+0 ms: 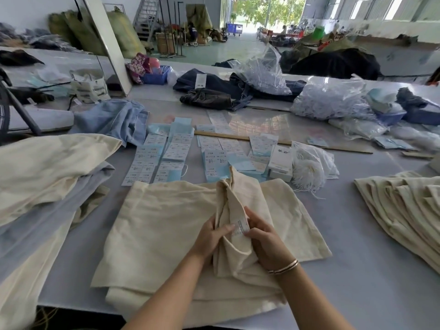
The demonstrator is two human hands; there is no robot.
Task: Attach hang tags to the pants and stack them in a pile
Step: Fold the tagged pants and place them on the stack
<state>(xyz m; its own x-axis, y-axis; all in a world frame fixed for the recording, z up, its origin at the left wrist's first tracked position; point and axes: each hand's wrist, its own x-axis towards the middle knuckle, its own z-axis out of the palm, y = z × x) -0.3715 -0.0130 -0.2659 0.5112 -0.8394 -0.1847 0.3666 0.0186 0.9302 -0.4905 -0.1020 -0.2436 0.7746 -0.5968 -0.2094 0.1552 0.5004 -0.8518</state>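
While the cream pants lie at 6 o'clock on the table, the left hand grips a bunched fold and the right hand pinches its sewn-in label, apparently to read the size before choosing from the hang tags at 12 o'clock.

Pants between two piles, hang tags behind.

Both hands grip cream pants, seemingly pinching a label.
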